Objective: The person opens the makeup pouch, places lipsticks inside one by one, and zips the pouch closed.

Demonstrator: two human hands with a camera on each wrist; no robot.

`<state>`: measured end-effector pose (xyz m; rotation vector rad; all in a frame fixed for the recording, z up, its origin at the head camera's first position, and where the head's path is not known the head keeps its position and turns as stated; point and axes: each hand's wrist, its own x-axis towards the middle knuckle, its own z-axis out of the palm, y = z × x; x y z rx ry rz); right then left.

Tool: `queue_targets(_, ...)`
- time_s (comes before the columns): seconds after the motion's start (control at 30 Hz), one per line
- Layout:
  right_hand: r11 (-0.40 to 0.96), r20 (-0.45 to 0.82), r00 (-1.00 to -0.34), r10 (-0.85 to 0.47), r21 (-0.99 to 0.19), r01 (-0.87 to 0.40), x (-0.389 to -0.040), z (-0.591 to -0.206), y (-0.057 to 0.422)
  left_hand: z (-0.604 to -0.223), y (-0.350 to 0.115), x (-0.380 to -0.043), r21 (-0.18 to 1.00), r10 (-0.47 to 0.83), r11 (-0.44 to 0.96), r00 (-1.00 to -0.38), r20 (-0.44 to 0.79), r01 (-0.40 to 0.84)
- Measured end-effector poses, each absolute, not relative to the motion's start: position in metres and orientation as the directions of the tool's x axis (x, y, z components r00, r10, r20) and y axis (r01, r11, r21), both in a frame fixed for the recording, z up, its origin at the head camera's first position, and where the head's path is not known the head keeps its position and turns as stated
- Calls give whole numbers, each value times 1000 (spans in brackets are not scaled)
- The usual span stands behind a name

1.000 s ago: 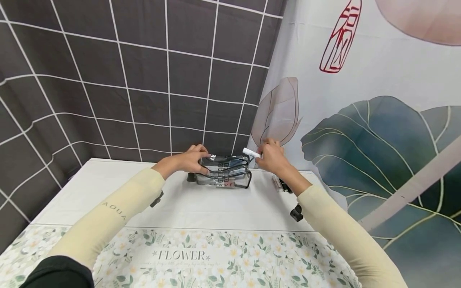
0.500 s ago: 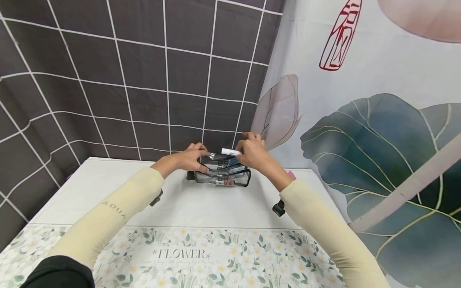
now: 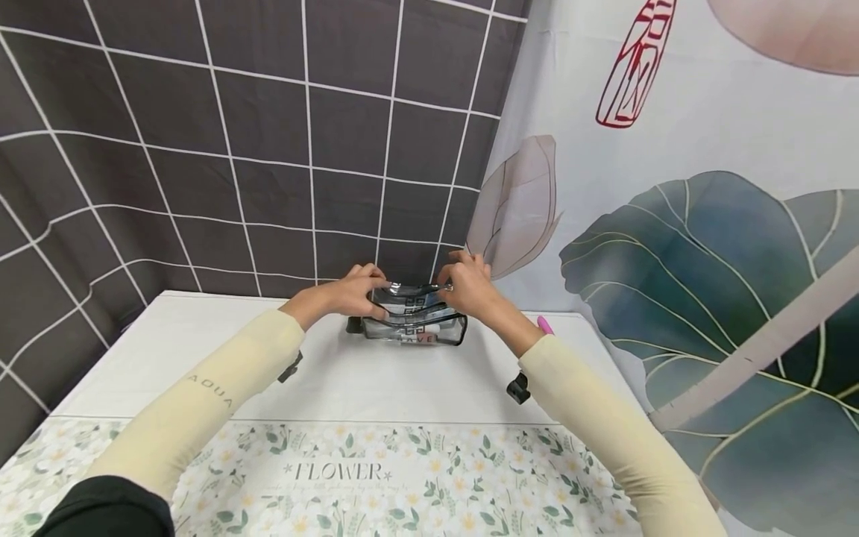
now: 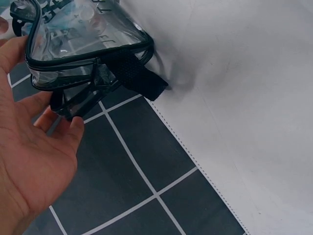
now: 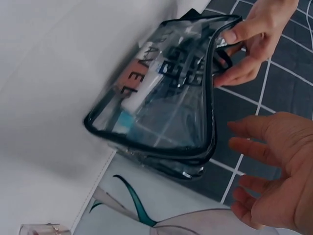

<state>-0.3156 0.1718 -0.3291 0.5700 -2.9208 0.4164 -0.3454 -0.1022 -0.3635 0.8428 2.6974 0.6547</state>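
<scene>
Left hand grips 1 clear pouch (1 white tube inside).

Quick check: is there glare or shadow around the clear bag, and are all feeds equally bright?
Not equally: head is brightest, though the clear bag shows small; left wrist is dimmer and bluish, with a soft shadow on the white surface beside the bag; right wrist is also dim, with small glints on the bag's plastic.

Head view faces forward-down — nearer wrist views share the pouch.
</scene>
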Motion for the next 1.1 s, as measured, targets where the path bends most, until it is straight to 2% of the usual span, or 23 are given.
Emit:
queue_targets(0.23, 890, 234, -925, -298, -284, -358, -320, -329, 192, -362, -103, -346, 478, 590, 731, -802, -86, 486)
queue_targets(0.5, 916, 204, -960, -192, -315, -250, -332, -342, 232, -360, -103, -343, 463, 593, 735, -801, -83, 496)
queue_targets(0.67, 932, 155, -980, -127, -319, -171, -337, -354, 260, -363, -104, -343, 465, 590, 736, -803, -85, 491)
queue_targets(1.1, 981, -37, -999, 0, -195, 7, -339, -377, 323, -361, -105, -342, 487, 598, 722, -797, -80, 492)
